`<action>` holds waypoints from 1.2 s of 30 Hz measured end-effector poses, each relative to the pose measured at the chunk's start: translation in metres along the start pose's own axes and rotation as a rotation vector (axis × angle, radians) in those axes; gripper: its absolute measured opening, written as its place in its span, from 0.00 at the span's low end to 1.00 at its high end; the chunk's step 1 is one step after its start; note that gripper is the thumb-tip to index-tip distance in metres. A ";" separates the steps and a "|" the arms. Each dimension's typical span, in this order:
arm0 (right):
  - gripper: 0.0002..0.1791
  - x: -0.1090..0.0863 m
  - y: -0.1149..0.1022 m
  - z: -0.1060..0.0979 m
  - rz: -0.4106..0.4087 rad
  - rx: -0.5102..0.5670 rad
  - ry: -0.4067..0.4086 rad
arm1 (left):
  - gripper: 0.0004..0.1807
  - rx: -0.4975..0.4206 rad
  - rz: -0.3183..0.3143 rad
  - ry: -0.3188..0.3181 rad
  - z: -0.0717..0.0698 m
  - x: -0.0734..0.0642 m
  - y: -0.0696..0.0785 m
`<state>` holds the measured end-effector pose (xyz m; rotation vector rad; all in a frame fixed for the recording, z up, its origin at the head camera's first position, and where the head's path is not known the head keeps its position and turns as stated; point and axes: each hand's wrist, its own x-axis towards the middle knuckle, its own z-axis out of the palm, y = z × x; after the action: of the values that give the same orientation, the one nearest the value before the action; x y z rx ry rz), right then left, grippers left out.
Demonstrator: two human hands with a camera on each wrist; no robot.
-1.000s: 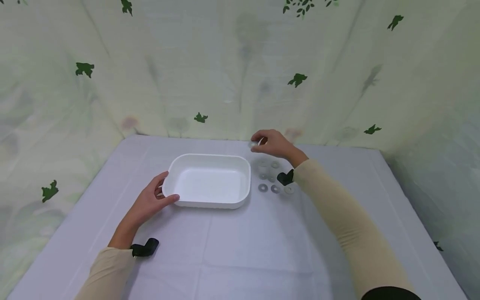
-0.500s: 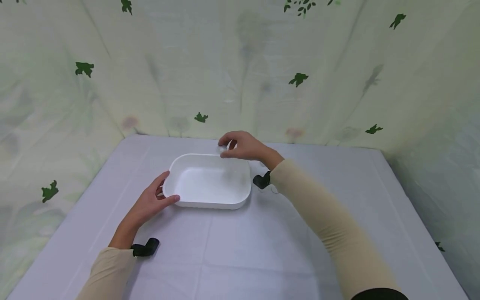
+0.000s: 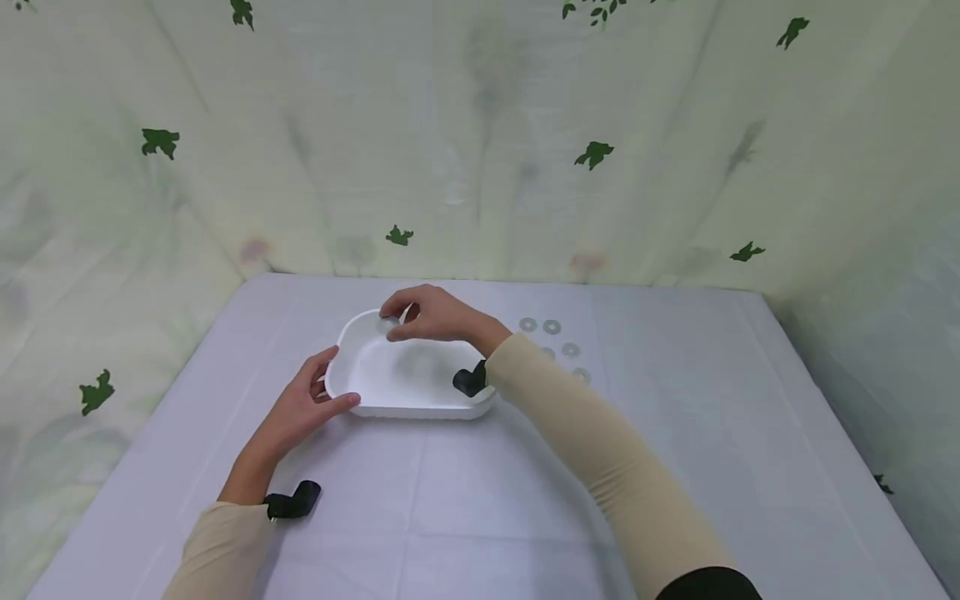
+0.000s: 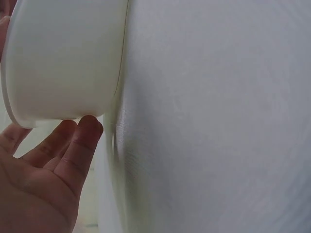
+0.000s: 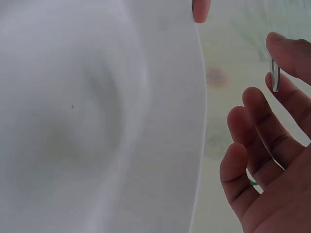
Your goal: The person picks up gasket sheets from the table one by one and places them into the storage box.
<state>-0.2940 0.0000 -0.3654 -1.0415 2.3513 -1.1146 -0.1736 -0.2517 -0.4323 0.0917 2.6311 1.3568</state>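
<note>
White dish (image 3: pixel 420 412): on the surface (image 3: pixel 720 417), steadied by the left hand (image 3: pixel 294 410) gripping its left end.
Right hand (image 3: pixel 437 316): thumb and finger pinch a ring (image 5: pixel 275 80) above the dish's far left part.
Slip risk: I'd say a loosened pinch could drop the ring; a left-hand tug could skew the dish.
Dish direction: open side up, long axis left to right.
Ring direction: edge-on to the right wrist view; round, so no long axis.
</note>
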 end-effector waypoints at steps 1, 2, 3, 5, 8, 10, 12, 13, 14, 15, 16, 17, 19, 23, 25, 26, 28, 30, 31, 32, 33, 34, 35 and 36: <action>0.21 0.001 -0.001 0.001 0.002 0.003 0.002 | 0.54 -0.003 0.000 -0.003 0.000 0.000 0.000; 0.21 0.001 -0.001 0.003 0.003 0.007 0.004 | 0.54 -0.009 0.000 -0.006 0.000 0.000 0.001; 0.21 0.001 -0.001 0.004 0.004 0.009 0.007 | 0.55 -0.013 -0.002 -0.010 0.001 -0.001 0.001; 0.22 0.002 -0.002 0.006 0.005 0.005 0.009 | 0.54 -0.020 -0.004 -0.016 0.001 -0.001 0.001; 0.22 0.004 -0.003 0.008 0.004 -0.001 0.001 | 0.54 -0.031 -0.005 -0.015 0.001 -0.003 0.001; 0.22 0.006 -0.003 0.010 0.001 -0.008 -0.005 | 0.54 -0.031 -0.006 -0.011 0.001 -0.005 0.002; 0.21 0.007 -0.003 0.011 0.000 -0.006 -0.005 | 0.54 -0.036 -0.006 -0.007 0.001 -0.006 0.002; 0.21 0.007 -0.002 0.012 0.001 -0.007 -0.002 | 0.54 -0.037 -0.006 -0.007 0.001 -0.006 0.002; 0.22 0.007 -0.002 0.013 0.004 -0.009 0.000 | 0.54 -0.037 -0.007 -0.007 0.001 -0.007 0.002; 0.24 0.008 -0.002 0.013 0.010 -0.012 0.007 | 0.54 -0.037 -0.007 -0.010 0.001 -0.007 0.002; 0.25 0.007 -0.002 0.013 0.015 -0.013 0.014 | 0.54 -0.042 -0.007 -0.012 0.001 -0.007 0.002; 0.27 0.007 -0.003 0.013 0.023 -0.017 0.024 | 0.54 -0.043 -0.005 -0.013 0.001 -0.007 0.002; 0.30 0.006 -0.003 0.012 0.039 -0.034 0.042 | 0.54 -0.035 -0.007 -0.011 0.000 -0.007 0.003; 0.32 -0.002 -0.005 0.004 0.060 -0.080 0.061 | 0.54 -0.010 -0.018 -0.003 -0.002 -0.008 0.003; 0.31 -0.009 -0.005 -0.002 0.061 -0.109 0.062 | 0.54 -0.009 -0.023 0.000 -0.002 -0.008 0.003; 0.30 -0.014 -0.004 -0.005 0.061 -0.127 0.063 | 0.54 -0.010 -0.024 0.000 -0.003 -0.008 0.003; 0.29 -0.025 -0.003 -0.014 0.052 -0.156 0.067 | 0.54 -0.016 -0.022 0.000 -0.003 -0.009 0.002; 0.27 -0.037 -0.001 -0.023 0.043 -0.189 0.071 | 0.54 -0.026 -0.018 0.000 -0.003 -0.009 0.001; 0.26 -0.045 -0.001 -0.028 0.041 -0.206 0.073 | 0.54 -0.030 -0.017 -0.002 -0.003 -0.009 0.001; 0.25 -0.052 0.000 -0.033 0.040 -0.220 0.076 | 0.54 -0.033 -0.017 -0.003 -0.003 -0.009 0.000; 0.25 -0.059 0.001 -0.038 0.044 -0.229 0.078 | 0.54 -0.037 -0.015 -0.005 -0.003 -0.009 0.000; 0.24 -0.067 0.002 -0.043 0.049 -0.245 0.082 | 0.54 -0.042 -0.014 -0.007 -0.003 -0.009 0.000; 0.24 -0.074 0.004 -0.047 0.059 -0.256 0.089 | 0.54 -0.044 -0.013 -0.008 -0.004 -0.009 -0.001; 0.24 -0.082 0.006 -0.051 0.070 -0.262 0.094 | 0.54 -0.047 -0.013 -0.009 -0.004 -0.009 -0.001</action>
<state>-0.2704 0.0898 -0.3380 -1.0011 2.6410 -0.8647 -0.1656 -0.2564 -0.4297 0.0743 2.5869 1.4094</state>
